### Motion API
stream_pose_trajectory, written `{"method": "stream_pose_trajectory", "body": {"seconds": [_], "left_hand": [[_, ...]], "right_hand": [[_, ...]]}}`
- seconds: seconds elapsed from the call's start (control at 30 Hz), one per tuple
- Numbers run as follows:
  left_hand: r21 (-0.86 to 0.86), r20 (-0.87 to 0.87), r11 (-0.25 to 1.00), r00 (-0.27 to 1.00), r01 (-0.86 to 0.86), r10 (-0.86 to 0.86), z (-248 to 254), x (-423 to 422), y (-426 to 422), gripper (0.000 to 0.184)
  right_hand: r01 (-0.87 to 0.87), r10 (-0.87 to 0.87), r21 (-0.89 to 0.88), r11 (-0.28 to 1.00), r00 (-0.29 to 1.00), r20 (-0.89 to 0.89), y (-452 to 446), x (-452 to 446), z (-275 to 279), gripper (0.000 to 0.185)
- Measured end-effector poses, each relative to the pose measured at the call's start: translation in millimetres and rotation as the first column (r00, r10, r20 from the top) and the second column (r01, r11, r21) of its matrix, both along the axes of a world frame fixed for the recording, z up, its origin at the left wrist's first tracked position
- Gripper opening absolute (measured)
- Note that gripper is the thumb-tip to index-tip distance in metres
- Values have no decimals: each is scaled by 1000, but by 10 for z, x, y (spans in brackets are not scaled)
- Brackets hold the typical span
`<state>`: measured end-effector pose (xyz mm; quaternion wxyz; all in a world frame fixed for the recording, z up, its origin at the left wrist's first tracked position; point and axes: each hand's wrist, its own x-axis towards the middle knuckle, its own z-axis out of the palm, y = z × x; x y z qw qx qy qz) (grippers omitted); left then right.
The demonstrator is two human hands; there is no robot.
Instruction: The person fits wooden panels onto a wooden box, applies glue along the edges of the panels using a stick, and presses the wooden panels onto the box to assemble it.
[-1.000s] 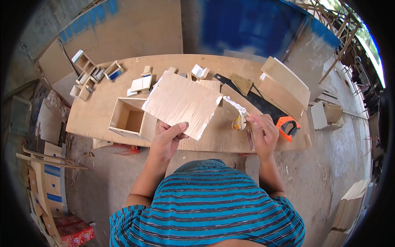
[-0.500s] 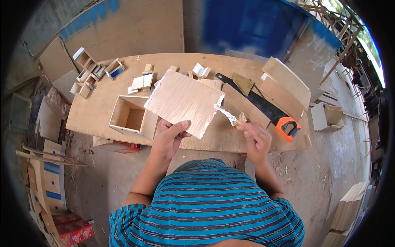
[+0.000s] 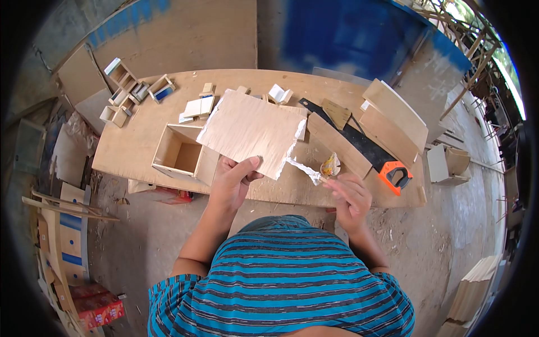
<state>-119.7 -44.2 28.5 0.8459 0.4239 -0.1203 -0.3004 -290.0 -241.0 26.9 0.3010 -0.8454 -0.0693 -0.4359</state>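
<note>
A thin plywood panel (image 3: 252, 132) is held up, tilted, by my left hand (image 3: 236, 177), its thumb on top near the lower edge. White paste lines the panel's left and right edges. Pinched in my right hand (image 3: 351, 199) is a stick (image 3: 306, 169) coated in white paste, its tip at the panel's lower right edge. Behind that hand, on the table, is a small yellow and white container (image 3: 330, 165). An open wooden box (image 3: 181, 153) stands left of the panel, partly behind it.
On the wooden table (image 3: 129, 160), an orange-handled saw (image 3: 396, 177) lies right beside wooden boards (image 3: 393, 123). Small wooden assemblies (image 3: 115, 115) sit at the back left, with a white-topped piece (image 3: 197, 108) behind the box. Another box (image 3: 449, 163) is on the floor at right.
My right hand has moved down and toward me, drawing the stick's tip down along the panel's right edge. My left hand keeps its hold on the panel. The view has shifted slightly.
</note>
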Motion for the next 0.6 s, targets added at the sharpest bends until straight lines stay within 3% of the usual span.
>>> {"method": "stream_pose_trajectory", "body": {"seconds": [0.23,0.33,0.6], "left_hand": [[50,29,998,999,-25,23,-21,-31,-22,20],[76,28,996,999,-42,40,-23,-41,-40,20],[141,43,986,995,-91,86,-111,-56,-102,17]], "right_hand": [[-22,23,20,1000,999,-43,20,-11,11,20],[-4,3,45,999,1000,31,-6,-44,12,18],[420,-395,99,902,896,-201,-472,-267,-72,12]]}}
